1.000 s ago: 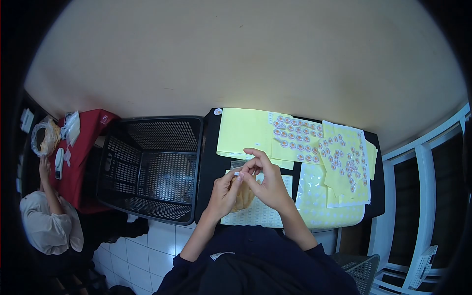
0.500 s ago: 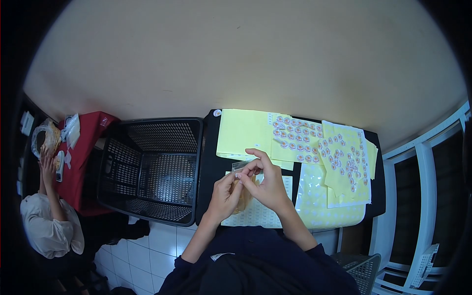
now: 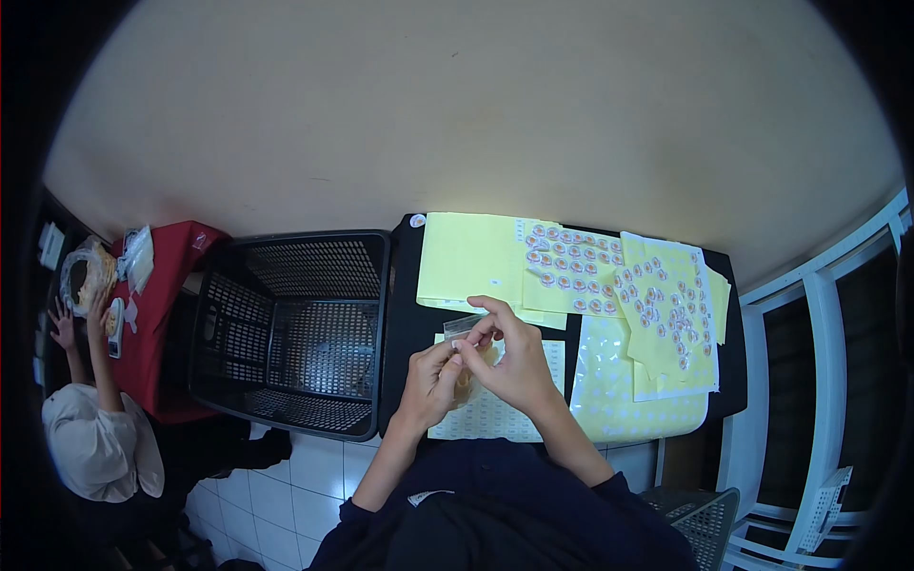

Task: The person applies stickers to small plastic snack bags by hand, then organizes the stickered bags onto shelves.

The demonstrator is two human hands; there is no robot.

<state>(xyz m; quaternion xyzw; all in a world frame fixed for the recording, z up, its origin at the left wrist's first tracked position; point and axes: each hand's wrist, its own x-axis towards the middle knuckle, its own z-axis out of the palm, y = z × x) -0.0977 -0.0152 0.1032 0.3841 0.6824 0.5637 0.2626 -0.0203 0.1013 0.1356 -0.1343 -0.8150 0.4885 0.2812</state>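
In front of me, my left hand point(image 3: 430, 383) grips a clear plastic bag point(image 3: 461, 326) near its top edge. Thumb and fingers of my right hand point(image 3: 516, 358) are pinched at the same edge, touching the left fingertips. Tan contents show faintly through the bag below; most of it is hidden behind my hands. Under the hands lies a sheet of small printed labels point(image 3: 505, 419) on the black-covered table.
Yellow backing sheets point(image 3: 466, 257) and sheets with round stickers point(image 3: 666, 362) cover the table to the right and back. A black crate point(image 3: 386, 324) stands at left. Beyond it, a co-worker point(image 3: 100, 438) sits by a red table point(image 3: 171, 285).
My hands stay pinched at the bag's top, and the bag has turned so that less of its tan contents shows. The co-worker's hands have moved apart.
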